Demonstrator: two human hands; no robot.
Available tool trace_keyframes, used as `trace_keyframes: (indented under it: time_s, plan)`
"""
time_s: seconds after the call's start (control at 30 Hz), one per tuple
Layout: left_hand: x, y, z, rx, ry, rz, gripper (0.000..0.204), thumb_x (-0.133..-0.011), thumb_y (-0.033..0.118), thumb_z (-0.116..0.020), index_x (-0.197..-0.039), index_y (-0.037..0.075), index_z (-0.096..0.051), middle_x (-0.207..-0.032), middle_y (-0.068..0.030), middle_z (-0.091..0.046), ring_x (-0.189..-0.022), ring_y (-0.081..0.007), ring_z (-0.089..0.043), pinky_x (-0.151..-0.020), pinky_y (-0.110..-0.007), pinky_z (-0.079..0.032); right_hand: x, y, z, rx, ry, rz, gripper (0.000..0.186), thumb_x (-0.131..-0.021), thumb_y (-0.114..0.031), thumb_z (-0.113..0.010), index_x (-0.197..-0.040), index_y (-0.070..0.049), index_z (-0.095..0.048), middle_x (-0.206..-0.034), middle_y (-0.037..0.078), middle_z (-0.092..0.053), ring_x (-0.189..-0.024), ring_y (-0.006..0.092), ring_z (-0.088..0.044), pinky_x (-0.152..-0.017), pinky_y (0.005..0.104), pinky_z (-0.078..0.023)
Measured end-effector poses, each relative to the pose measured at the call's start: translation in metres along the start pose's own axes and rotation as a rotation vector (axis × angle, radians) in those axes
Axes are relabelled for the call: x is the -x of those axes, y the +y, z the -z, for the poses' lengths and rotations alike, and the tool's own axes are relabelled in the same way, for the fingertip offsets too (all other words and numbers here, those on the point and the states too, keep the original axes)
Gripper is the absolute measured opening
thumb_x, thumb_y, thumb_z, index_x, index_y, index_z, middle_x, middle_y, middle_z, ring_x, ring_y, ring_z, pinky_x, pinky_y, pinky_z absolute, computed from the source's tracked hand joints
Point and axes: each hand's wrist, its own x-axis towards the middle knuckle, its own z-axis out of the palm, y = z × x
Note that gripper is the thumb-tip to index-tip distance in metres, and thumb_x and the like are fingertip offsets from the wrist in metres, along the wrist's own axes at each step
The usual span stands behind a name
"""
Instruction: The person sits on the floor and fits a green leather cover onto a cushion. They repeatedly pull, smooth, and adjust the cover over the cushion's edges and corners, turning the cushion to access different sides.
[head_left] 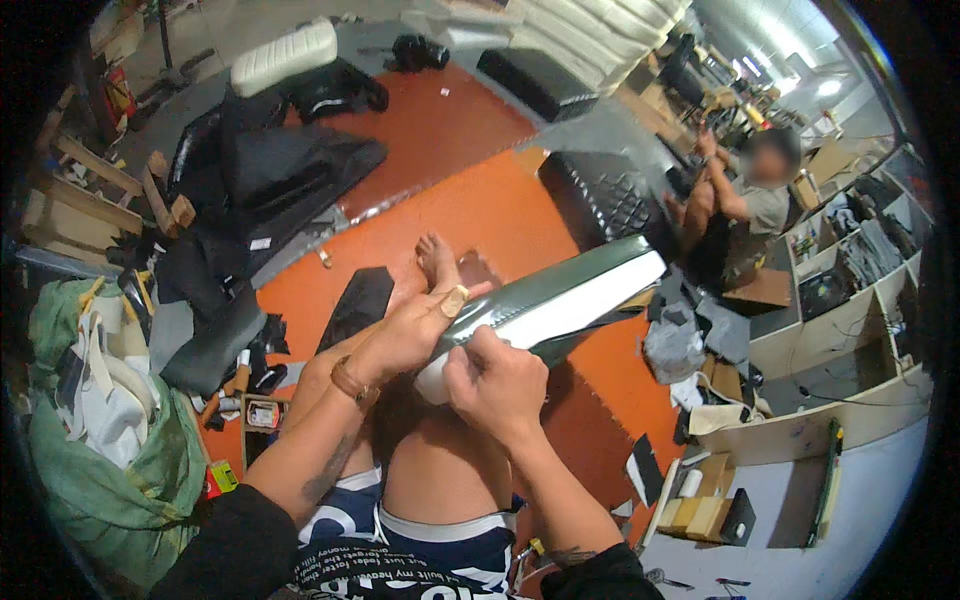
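Note:
A long padded piece (575, 297), dark green along its upper side and white along its lower side, lies slanted above my lap, its far end pointing up and right. My left hand (418, 328) is closed on its near left edge, with something yellowish around the thumb. Over the white near end, my right hand (497, 385) is closed in a tight pinch against the piece. The curled fingers hide what is between its fingertips.
Orange boards (500, 210) cover the floor ahead. Black covers (290, 170) are heaped at left, near a green sack (110, 500). A black quilted cushion (610, 205) sits beyond the piece. At right, another person (740, 200) sits near pale shelving (830, 350).

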Motion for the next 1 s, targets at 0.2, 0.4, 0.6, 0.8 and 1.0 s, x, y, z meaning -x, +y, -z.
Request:
trace_keyframes:
  time_s: [0.2, 0.4, 0.6, 0.8, 1.0]
  plan:
    - [0.023, 0.014, -0.017, -0.205, 0.134, -0.043, 0.057, -0.118, 0.037, -0.038, -0.146, -0.008, -0.059, -0.138, -0.0202, -0.069, -0.128, -0.0236, -0.065, -0.114, -0.037, -0.047, 0.013, 0.031, -0.018, -0.288, 0.119, 0.232, 0.024, -0.079, -0.015, -0.077, -0.071, -0.006, -0.057, -0.058, 0.013, -0.057, -0.049, 0.0323, -0.060, -0.051, 0.0399, -0.047]
    - [0.030, 0.010, -0.041, -0.448, 0.279, -0.279, 0.043, -0.111, 0.028, -0.053, -0.132, -0.005, -0.072, -0.137, -0.0264, -0.069, -0.128, -0.0374, -0.068, -0.109, -0.041, -0.052, 0.013, 0.051, -0.024, -0.409, 0.200, 0.405, 0.024, -0.077, -0.016, -0.077, -0.068, -0.010, -0.056, -0.055, 0.008, -0.054, -0.044, 0.0261, -0.056, -0.046, 0.0380, -0.045]
    - [0.032, -0.004, -0.052, -0.519, 0.294, -0.442, 0.038, -0.109, 0.026, -0.055, -0.125, -0.001, -0.077, -0.134, -0.0251, -0.071, -0.125, -0.0419, -0.069, -0.110, -0.046, -0.053, 0.021, 0.069, -0.019, -0.451, 0.207, 0.470, 0.025, -0.079, -0.019, -0.078, -0.068, -0.009, -0.058, -0.059, 0.008, -0.058, -0.047, 0.0258, -0.061, -0.048, 0.0371, -0.047]
    - [0.045, 0.010, -0.047, -0.410, 0.108, -0.415, 0.044, -0.109, 0.028, -0.049, -0.135, -0.001, -0.069, -0.140, -0.0212, -0.069, -0.131, -0.0390, -0.065, -0.118, -0.047, -0.047, 0.024, 0.076, -0.014, -0.481, 0.214, 0.489, 0.027, -0.081, -0.022, -0.078, -0.067, -0.009, -0.059, -0.058, 0.009, -0.059, -0.046, 0.0255, -0.060, -0.047, 0.0379, -0.048]
    - [-0.015, 0.008, 0.014, 0.655, 0.214, 0.193, 0.066, -0.118, 0.048, -0.025, -0.166, 0.004, -0.035, -0.166, -0.0163, -0.044, -0.155, -0.0322, -0.038, -0.128, -0.045, -0.033, 0.022, 0.077, -0.014, -0.488, 0.190, 0.519, 0.022, -0.083, -0.017, -0.074, -0.070, -0.008, -0.058, -0.059, 0.007, -0.056, -0.047, 0.0255, -0.056, -0.050, 0.0343, -0.043]
